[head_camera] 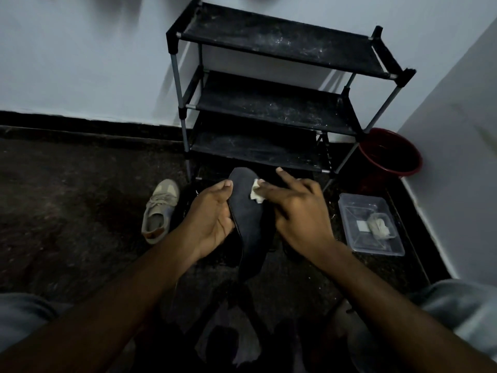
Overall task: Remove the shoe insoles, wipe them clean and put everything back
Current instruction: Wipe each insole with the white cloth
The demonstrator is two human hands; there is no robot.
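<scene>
A person crouching in front of a black rack (279,41) is wiping a dark insole (248,219), which is being held off the floor just before the rack's lowest shelf, toe end pointing toward it. The left hand (212,211) is grasping the insole along its left edge, thumb lying on top and fingers curling underneath. The right hand (295,208) is pressing a small white wipe (256,193) onto the forefoot, its fingers lying stretched out and spread rather than clenched; whether the thumb is tucking under the wipe cannot be told.

A beige shoe (160,211) is lying on the floor left of the rack's foot. A red bucket (403,172) is standing right of the rack, against the wall, and a clear tub (357,208) holding a crumpled cloth (379,224) is sitting nearer the person on that same side. The floor beneath the insole is too dim to read.

The job appears to be in its cleaning stage, with refitting not yet begun. Doing this stroke well probably means the left hand bracing the insole flat from below so it is not bending away, while the right hand is drawing the wipe in long passes from toe to heel. The wipe is small, so refolding it to a clean face, or swapping it for the cloth in the tub, should be keeping dirt from being smeared back.
</scene>
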